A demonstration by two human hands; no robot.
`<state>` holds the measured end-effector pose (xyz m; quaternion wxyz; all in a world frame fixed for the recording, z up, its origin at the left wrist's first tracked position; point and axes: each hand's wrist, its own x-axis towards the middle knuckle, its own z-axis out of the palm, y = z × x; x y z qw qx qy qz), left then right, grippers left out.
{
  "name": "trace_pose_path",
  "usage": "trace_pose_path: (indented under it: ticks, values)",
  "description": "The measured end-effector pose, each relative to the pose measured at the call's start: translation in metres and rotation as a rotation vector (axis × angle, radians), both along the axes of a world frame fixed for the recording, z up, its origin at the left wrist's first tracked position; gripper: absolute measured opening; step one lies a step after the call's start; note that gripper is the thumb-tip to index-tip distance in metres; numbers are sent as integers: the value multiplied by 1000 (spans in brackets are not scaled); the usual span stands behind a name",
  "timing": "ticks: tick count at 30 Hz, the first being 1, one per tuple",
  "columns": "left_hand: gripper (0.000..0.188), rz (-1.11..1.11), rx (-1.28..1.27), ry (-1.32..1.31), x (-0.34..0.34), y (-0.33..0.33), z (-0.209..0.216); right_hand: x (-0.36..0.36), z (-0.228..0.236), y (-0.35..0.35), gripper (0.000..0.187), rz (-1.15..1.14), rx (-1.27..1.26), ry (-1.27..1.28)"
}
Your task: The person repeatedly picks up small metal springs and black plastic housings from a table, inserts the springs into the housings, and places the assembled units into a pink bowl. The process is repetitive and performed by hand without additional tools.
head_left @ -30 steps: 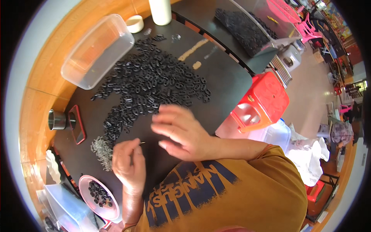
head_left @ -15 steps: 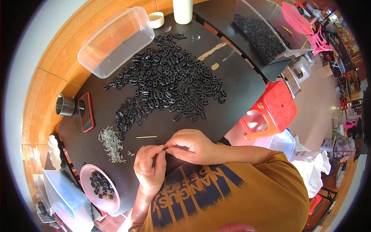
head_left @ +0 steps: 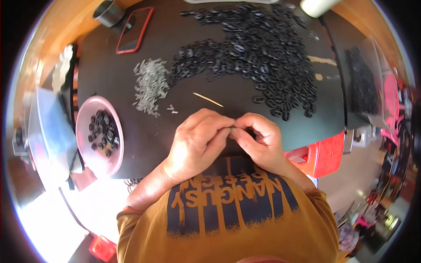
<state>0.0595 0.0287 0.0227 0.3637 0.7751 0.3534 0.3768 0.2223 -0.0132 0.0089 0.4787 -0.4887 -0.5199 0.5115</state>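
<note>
My left hand (head_left: 197,139) and my right hand (head_left: 262,136) meet above the near edge of the dark table. Thumb and forefinger of each are pinched, fingertips almost touching, around a tiny piece mostly hidden by the fingers. Just beyond them lies a thin pale wooden stick (head_left: 208,99). Small black plastic pieces with two holes (head_left: 263,57) form a wide heap at the far side. To the left is a smaller pile of short, clear grey tubes (head_left: 150,83), with a few loose tubes (head_left: 173,109) beside it.
A pink bowl (head_left: 117,153) holding some black pieces sits at the table's left edge. Behind it are a red-rimmed phone (head_left: 139,37) and a dark cup (head_left: 108,14). A clear bin (head_left: 380,65) of black parts stands far right, with a red stool (head_left: 326,153) nearer.
My view has swung, so the heap and hands appear farther right and the bowl higher. Both hands keep their pinch; the dark bit seen between the fingertips is now mostly covered.
</note>
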Motion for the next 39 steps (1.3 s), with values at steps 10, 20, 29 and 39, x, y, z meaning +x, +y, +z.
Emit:
trace_pose_path:
  ticks: [10,20,29,39]
  values:
    - [31,38,-75,-45,-50,-13,-8,-12,22,49,18,387,255,-487]
    - [30,332,-65,-149,-86,-30,-18,-66,16,90,12,506,358,-698]
    - [31,266,-83,-178,-90,-26,-22,-84,12,108,11,470,274,-894]
    - [31,234,-119,-209,-92,-27,-23,-85,13,109,10,502,230,-935]
